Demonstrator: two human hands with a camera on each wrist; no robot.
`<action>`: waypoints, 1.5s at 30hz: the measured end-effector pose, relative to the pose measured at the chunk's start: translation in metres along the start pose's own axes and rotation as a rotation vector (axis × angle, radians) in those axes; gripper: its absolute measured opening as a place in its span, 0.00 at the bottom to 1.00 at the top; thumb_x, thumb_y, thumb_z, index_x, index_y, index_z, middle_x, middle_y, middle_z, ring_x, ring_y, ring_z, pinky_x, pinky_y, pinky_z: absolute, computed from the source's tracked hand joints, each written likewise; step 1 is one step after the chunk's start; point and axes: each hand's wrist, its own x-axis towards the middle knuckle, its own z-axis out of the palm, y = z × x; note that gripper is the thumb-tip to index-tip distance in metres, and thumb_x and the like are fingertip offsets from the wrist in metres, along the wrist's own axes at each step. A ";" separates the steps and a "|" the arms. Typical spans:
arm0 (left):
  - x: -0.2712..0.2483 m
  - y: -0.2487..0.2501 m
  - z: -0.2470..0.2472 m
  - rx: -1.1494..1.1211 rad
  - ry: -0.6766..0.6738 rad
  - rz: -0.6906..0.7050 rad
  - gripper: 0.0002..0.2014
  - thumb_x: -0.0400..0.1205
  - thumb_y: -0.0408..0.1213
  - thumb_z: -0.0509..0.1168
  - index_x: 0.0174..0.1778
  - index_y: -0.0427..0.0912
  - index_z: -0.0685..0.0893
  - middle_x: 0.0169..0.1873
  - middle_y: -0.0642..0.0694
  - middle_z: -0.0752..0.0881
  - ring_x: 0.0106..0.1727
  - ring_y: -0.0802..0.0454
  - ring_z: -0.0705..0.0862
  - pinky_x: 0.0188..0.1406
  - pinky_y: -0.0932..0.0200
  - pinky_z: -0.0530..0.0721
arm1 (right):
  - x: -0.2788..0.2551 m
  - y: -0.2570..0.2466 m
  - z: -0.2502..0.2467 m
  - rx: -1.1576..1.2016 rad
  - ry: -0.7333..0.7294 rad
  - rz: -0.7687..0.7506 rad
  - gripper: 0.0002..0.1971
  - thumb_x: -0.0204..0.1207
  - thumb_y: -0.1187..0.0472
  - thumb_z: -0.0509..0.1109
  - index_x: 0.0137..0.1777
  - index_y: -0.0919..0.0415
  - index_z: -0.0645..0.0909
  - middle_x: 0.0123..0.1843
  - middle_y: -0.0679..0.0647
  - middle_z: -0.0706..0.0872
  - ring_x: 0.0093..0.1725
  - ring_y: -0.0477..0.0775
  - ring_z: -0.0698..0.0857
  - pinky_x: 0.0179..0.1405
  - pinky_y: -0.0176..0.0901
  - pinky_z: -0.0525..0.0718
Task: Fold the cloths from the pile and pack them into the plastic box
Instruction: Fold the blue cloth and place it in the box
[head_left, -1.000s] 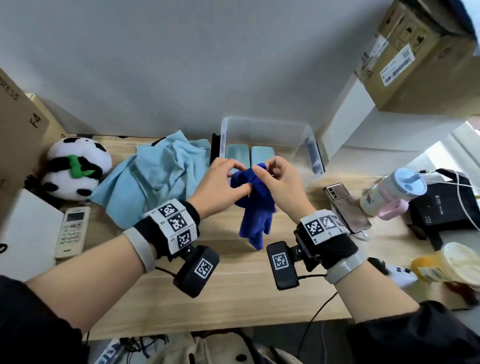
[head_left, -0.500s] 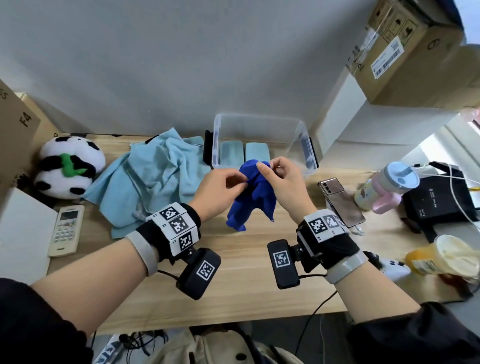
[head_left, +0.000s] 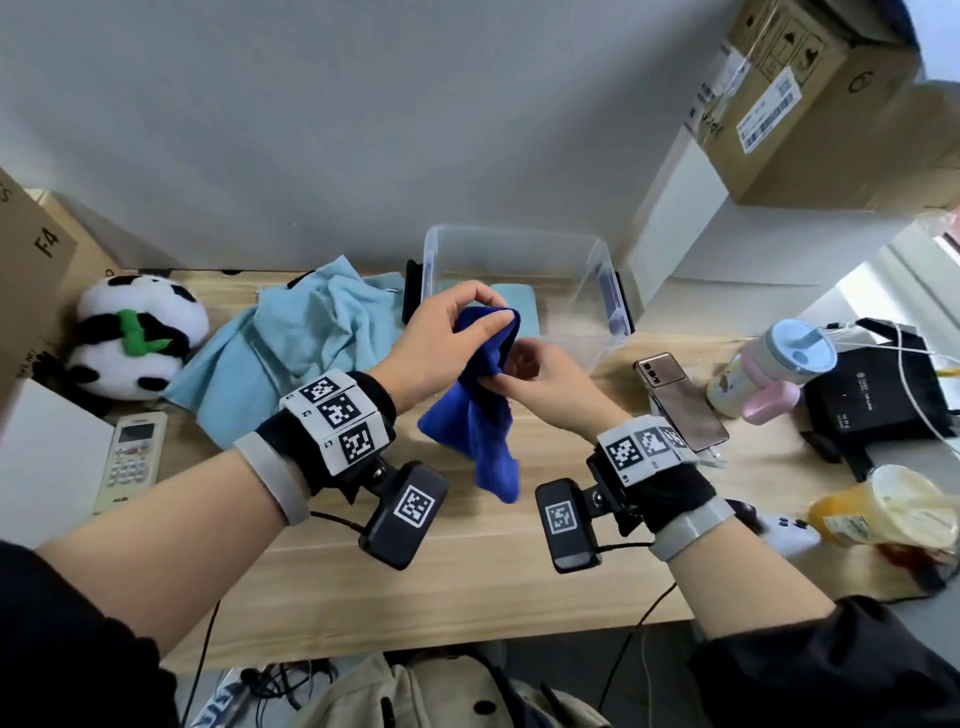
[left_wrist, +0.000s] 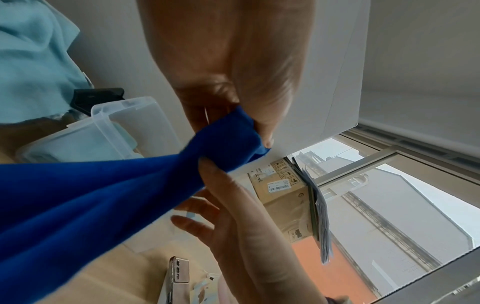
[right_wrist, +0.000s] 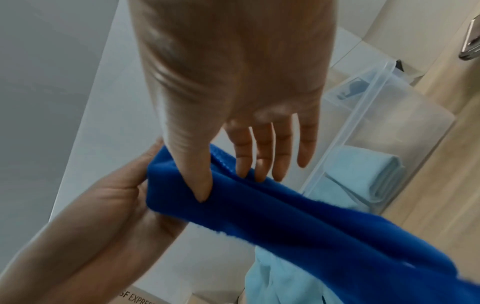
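A dark blue cloth (head_left: 475, 421) hangs crumpled in the air in front of the clear plastic box (head_left: 597, 249). My left hand (head_left: 488, 317) pinches its top end between thumb and fingers, also seen in the left wrist view, where the left hand (left_wrist: 250, 133) holds the blue cloth (left_wrist: 103, 195). My right hand (head_left: 498, 376) sits lower and pinches a fold. In the right wrist view the right hand (right_wrist: 226, 181) has its thumb on the cloth (right_wrist: 298, 216) and straight fingers behind the hem. Folded light blue cloths (right_wrist: 363, 176) lie in the box. The light blue pile (head_left: 301, 343) lies left.
A panda plush (head_left: 137, 338) and a remote (head_left: 132, 457) lie at the far left. Right of the hands are a phone (head_left: 680, 400), a tumbler (head_left: 769, 369), a black pouch (head_left: 883, 395) and a drink cup (head_left: 893, 514). A cardboard box (head_left: 810, 98) sits up right.
Both hands pinched the cloth's top close together before. Now the left hand has lifted that end and the right hand has slid down and to the right along the cloth.
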 end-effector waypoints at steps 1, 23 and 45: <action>0.000 0.002 0.000 -0.019 0.002 0.008 0.09 0.80 0.32 0.66 0.39 0.50 0.80 0.34 0.56 0.82 0.33 0.68 0.79 0.39 0.74 0.76 | 0.001 0.000 0.000 0.042 -0.001 -0.009 0.16 0.67 0.49 0.76 0.45 0.58 0.77 0.37 0.46 0.81 0.39 0.48 0.80 0.45 0.47 0.80; 0.013 0.021 -0.035 -0.102 0.110 0.032 0.06 0.79 0.33 0.68 0.38 0.47 0.85 0.31 0.62 0.87 0.38 0.67 0.83 0.41 0.73 0.79 | 0.012 0.061 -0.009 -0.170 -0.087 0.241 0.09 0.70 0.57 0.71 0.41 0.63 0.85 0.38 0.58 0.89 0.42 0.60 0.85 0.42 0.47 0.79; 0.013 -0.041 -0.074 -0.079 0.123 -0.272 0.04 0.80 0.33 0.66 0.43 0.43 0.86 0.41 0.44 0.86 0.45 0.51 0.81 0.45 0.67 0.84 | -0.022 0.070 -0.100 0.486 0.170 0.125 0.04 0.72 0.66 0.73 0.39 0.61 0.81 0.31 0.50 0.86 0.33 0.47 0.84 0.37 0.39 0.81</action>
